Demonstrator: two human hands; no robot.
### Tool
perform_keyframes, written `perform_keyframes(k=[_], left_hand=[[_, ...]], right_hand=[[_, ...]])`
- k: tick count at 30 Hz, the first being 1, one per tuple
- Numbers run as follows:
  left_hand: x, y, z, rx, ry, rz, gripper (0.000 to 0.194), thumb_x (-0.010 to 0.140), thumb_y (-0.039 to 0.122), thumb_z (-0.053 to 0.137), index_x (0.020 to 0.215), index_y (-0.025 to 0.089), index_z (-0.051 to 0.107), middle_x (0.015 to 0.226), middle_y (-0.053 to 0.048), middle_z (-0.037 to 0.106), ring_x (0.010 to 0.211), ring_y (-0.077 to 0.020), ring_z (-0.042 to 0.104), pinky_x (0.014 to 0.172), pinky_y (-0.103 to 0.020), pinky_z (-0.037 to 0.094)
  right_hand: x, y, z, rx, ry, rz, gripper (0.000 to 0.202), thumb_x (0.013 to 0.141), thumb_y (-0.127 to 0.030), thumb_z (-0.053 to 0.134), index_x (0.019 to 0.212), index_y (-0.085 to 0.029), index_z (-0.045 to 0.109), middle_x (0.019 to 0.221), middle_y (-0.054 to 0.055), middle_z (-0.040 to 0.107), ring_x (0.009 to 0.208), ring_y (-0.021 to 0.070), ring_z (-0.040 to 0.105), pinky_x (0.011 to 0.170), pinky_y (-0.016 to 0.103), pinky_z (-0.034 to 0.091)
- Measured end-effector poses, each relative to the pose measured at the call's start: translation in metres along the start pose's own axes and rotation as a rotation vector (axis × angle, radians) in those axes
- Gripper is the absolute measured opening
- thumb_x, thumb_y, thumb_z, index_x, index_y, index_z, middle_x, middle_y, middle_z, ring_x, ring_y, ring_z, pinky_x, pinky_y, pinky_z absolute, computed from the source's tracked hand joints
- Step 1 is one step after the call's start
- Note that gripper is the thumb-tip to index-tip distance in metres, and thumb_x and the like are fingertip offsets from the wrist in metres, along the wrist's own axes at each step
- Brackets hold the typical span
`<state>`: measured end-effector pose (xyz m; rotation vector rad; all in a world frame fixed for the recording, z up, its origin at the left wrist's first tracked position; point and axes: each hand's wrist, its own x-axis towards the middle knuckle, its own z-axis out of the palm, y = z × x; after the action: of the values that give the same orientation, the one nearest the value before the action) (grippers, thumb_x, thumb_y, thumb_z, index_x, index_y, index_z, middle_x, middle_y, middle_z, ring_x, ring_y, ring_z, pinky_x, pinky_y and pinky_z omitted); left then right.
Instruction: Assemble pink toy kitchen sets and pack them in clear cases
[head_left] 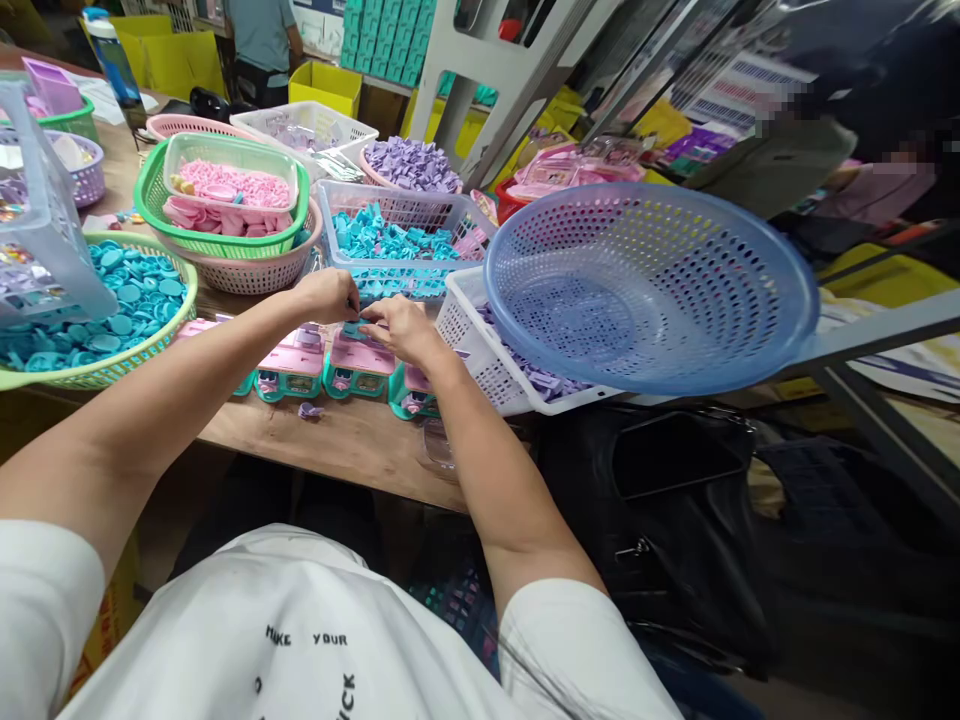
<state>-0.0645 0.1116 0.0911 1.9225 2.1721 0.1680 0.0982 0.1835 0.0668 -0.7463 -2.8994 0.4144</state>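
Curling left hand [330,296], right hand [406,328] above toy [361,354], pinch unclear; lowering forearm [202,385], could sweep purple piece [309,410] off worktop's [360,430] front edge.

Single head-worn view, facing forward and down: wearer's shirt [300,590] close at bottom, tabletop [352,440] beyond, left of centre.

Your brown wooden table [319,450] carries a row of pink-and-teal plastic toys [361,353], a small purple plastic piece [310,411] and a clear plastic piece [438,446], with a round light-green plastic basket [142,350] on your left and a white rectangular plastic basket [474,345] on your right.
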Motion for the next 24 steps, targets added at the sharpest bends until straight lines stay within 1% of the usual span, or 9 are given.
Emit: perform_keyframes(k=[5, 11, 14, 16, 18, 21, 23, 24], left_hand=[[-0.008, 0.003, 0.001, -0.021, 0.009, 0.002, 0.031, 0.081, 0.032, 0.065, 0.104, 0.021, 0.081, 0.090, -0.002, 0.076, 0.085, -0.0192, 0.068, 0.073, -0.023, 0.045], [-0.012, 0.003, 0.012, -0.032, 0.059, 0.011, 0.022, 0.081, 0.028, 0.067, 0.098, 0.023, 0.081, 0.091, -0.005, 0.076, 0.088, -0.0204, 0.067, 0.077, -0.025, 0.045], [-0.016, 0.005, 0.015, -0.053, 0.091, -0.019, 0.018, 0.081, 0.027, 0.067, 0.092, 0.022, 0.081, 0.088, -0.007, 0.076, 0.087, -0.0216, 0.068, 0.075, -0.026, 0.045], [-0.021, 0.004, 0.014, -0.136, 0.121, -0.060, 0.014, 0.077, 0.028, 0.071, 0.085, 0.020, 0.080, 0.081, -0.006, 0.074, 0.083, -0.0213, 0.067, 0.071, -0.026, 0.044], [-0.027, 0.000, 0.011, -0.369, 0.168, -0.113, 0.018, 0.079, 0.034, 0.073, 0.082, 0.017, 0.078, 0.076, -0.005, 0.072, 0.076, -0.0189, 0.066, 0.067, -0.024, 0.043], [-0.039, -0.008, 0.003, -0.941, 0.250, -0.227, 0.040, 0.089, 0.052, 0.062, 0.084, 0.014, 0.073, 0.076, -0.005, 0.070, 0.061, -0.0134, 0.059, 0.057, -0.023, 0.041], [-0.050, -0.013, -0.002, -1.281, 0.264, -0.294, 0.049, 0.092, 0.061, 0.056, 0.084, 0.014, 0.070, 0.077, -0.005, 0.070, 0.056, -0.0111, 0.056, 0.052, -0.022, 0.040], [-0.055, -0.015, -0.005, -1.399, 0.263, -0.322, 0.051, 0.092, 0.063, 0.056, 0.083, 0.014, 0.068, 0.076, -0.005, 0.069, 0.055, -0.0107, 0.055, 0.051, -0.022, 0.040]], right_hand=[[-0.005, 0.001, 0.004, -0.073, 0.081, -0.073, 0.018, 0.092, -0.026, 0.069, 0.107, -0.019, 0.077, 0.109, 0.010, 0.076, 0.112, 0.0305, 0.059, 0.097, 0.046, 0.034], [-0.012, 0.000, 0.019, -0.111, 0.174, -0.113, 0.015, 0.095, -0.029, 0.066, 0.103, -0.021, 0.077, 0.105, 0.009, 0.075, 0.112, 0.0301, 0.056, 0.102, 0.049, 0.030], [-0.015, 0.000, 0.021, -0.098, 0.180, -0.110, 0.014, 0.094, -0.029, 0.066, 0.100, -0.022, 0.076, 0.104, 0.009, 0.075, 0.113, 0.0303, 0.055, 0.104, 0.052, 0.029], [-0.016, -0.001, 0.016, -0.081, 0.169, -0.125, 0.014, 0.094, -0.030, 0.067, 0.100, -0.022, 0.077, 0.105, 0.010, 0.075, 0.115, 0.0317, 0.054, 0.105, 0.054, 0.028], [-0.019, -0.006, 0.011, -0.025, 0.226, -0.131, 0.021, 0.094, -0.035, 0.066, 0.108, -0.023, 0.075, 0.113, 0.011, 0.073, 0.117, 0.0328, 0.054, 0.104, 0.054, 0.032], [-0.020, -0.025, 0.006, 0.114, 0.394, -0.141, 0.039, 0.095, -0.045, 0.063, 0.125, -0.023, 0.068, 0.125, 0.012, 0.068, 0.117, 0.0315, 0.055, 0.099, 0.048, 0.040], [-0.015, -0.043, 0.009, 0.196, 0.447, -0.202, 0.043, 0.093, -0.047, 0.065, 0.127, -0.021, 0.066, 0.125, 0.012, 0.066, 0.117, 0.0296, 0.055, 0.100, 0.044, 0.043], [-0.010, -0.052, 0.011, 0.231, 0.446, -0.242, 0.042, 0.093, -0.046, 0.065, 0.125, -0.020, 0.067, 0.122, 0.012, 0.067, 0.116, 0.0286, 0.056, 0.101, 0.043, 0.043]])
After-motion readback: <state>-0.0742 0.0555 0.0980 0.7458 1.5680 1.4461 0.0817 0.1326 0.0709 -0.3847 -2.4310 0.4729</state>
